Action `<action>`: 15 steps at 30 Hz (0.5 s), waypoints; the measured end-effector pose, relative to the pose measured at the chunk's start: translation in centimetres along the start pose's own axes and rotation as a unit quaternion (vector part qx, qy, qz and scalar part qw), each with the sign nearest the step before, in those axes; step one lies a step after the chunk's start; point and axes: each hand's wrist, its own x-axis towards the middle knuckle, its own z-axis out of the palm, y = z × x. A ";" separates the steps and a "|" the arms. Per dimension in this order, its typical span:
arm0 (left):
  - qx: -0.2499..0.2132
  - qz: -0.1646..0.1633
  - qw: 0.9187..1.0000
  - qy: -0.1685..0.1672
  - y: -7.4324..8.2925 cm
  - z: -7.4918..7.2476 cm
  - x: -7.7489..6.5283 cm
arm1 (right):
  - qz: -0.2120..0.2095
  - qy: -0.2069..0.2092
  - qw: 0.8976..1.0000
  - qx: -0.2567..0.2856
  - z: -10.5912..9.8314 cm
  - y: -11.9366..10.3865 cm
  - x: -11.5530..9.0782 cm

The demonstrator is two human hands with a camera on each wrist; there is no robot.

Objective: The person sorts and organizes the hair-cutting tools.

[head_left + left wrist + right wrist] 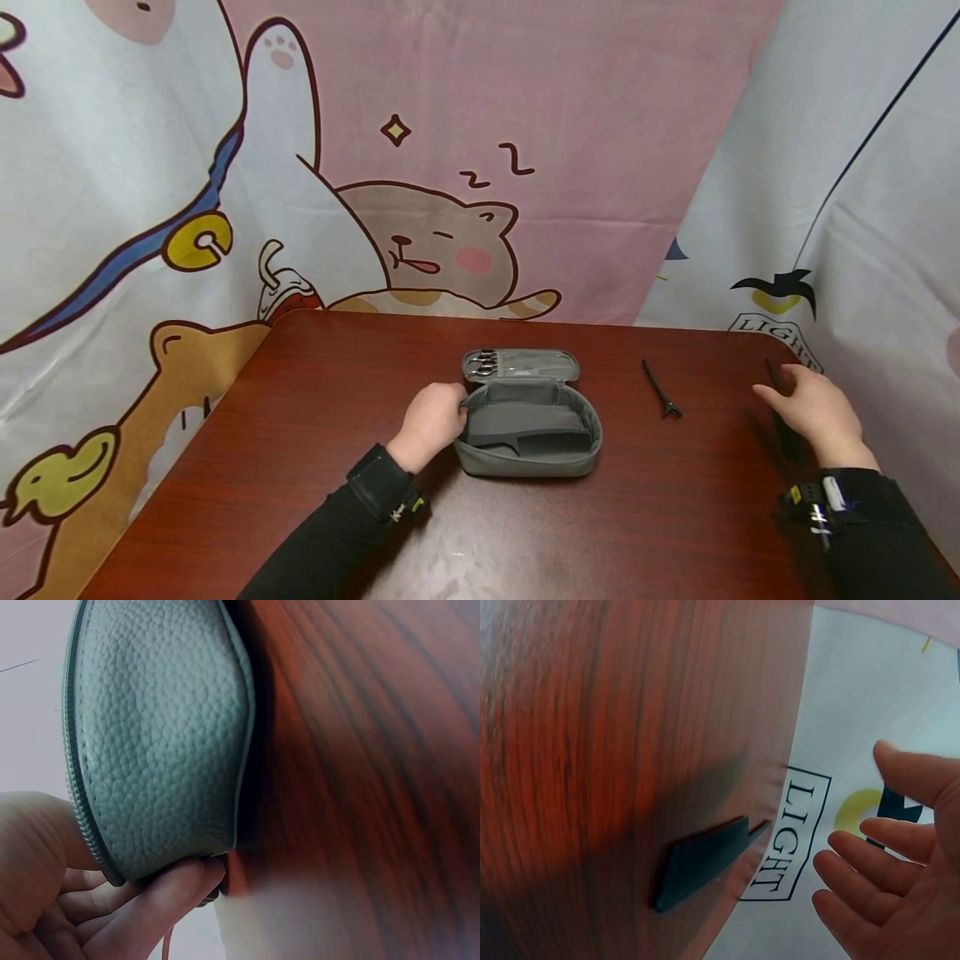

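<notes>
A grey zip case (pixel 528 462) of pebbled, leather-like material stands unzipped on the table, its lid folded back. My left hand (pixel 431 425) grips the case's left side; in the left wrist view its fingers and thumb pinch the textured wall (pixel 161 742). Metal-handled tools, like scissors, sit at the left of the lid (pixel 536 364). My right hand (pixel 821 412) hovers at the far right, fingers apart and holding nothing. Beneath and beside it lies a flat black tail comb (pixel 705 859) with a broad body and thin tail; its teeth cannot be made out.
A slim black hair clip (pixel 660 392) lies on the reddish-brown wooden table (pixel 300 467) between the case and the right hand. A cartoon-printed cloth (pixel 600 150) hangs behind the table and along its right edge. A dark shape inside the case is unclear.
</notes>
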 end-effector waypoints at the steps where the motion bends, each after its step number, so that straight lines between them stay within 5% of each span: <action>1: -0.001 0.000 1.000 0.000 0.0 0.0 0.0 | 0.005 -0.004 1.000 0.000 -0.1 0.2 0.0; 15: -0.008 -0.004 1.000 -0.010 -0.1 0.2 0.1 | 0.074 -0.056 0.996 -0.018 0.3 1.5 0.4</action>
